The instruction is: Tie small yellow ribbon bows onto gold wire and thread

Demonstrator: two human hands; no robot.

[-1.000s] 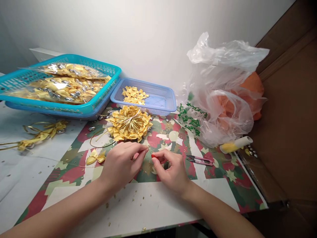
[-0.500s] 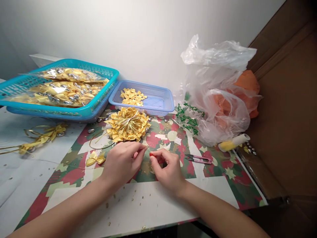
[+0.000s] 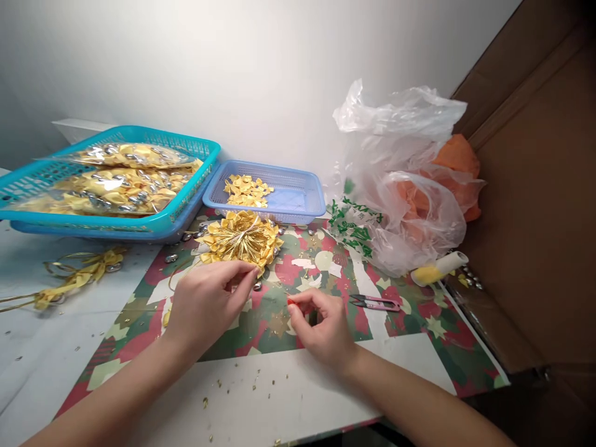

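Note:
My left hand (image 3: 205, 304) is closed in a pinch just in front of a round bundle of yellow ribbon bows and gold cords (image 3: 242, 239). Whatever its fingertips hold is too small to make out. To the right, my right hand (image 3: 323, 326) is also pinched, thumb against index finger. A thin strand (image 3: 287, 294) sticks out leftward from its fingertips. The two hands are apart. Behind my left wrist, a yellow bow (image 3: 166, 318) is mostly hidden. Small pink-handled thread snips (image 3: 377, 303) lie to the right of my right hand.
A turquoise basket (image 3: 186, 198) with bagged bows stands back left, beside a small blue basket (image 3: 307, 217) holding loose bows. Crumpled plastic bags (image 3: 410, 205) and a white roll (image 3: 440, 268) are at right, near a brown cardboard wall (image 3: 535, 217). Gold cords with bows (image 3: 79, 276) lie left.
My hands have moved apart: the left has gone up and left, now covering most of the yellow bow, and the right has shifted slightly down and right. The view has tilted slightly.

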